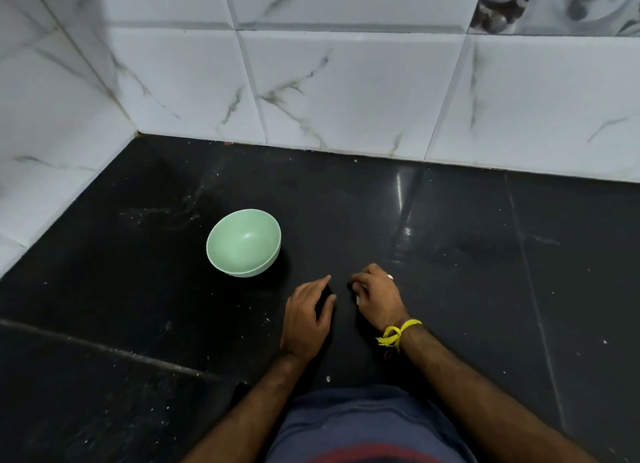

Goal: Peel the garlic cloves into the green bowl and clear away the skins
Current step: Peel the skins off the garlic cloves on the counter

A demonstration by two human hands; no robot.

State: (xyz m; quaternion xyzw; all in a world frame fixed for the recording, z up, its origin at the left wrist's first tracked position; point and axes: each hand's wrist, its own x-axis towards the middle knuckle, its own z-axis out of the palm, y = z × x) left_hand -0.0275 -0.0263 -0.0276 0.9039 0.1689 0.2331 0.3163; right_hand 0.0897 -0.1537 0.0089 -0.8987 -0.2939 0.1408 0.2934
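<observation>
1. The green bowl stands upright on the black counter.
2. Near the bowl, the left hand is relaxed, holding nothing.
3. The right hand is curled around small white pieces, unclear which.

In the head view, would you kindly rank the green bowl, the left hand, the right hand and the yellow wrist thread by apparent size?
1. Green bowl, though it sits farther from the camera.
2. Left hand and right hand: too alike to rank, as the right is curled.
3. Yellow wrist thread, clearly smallest.
</observation>
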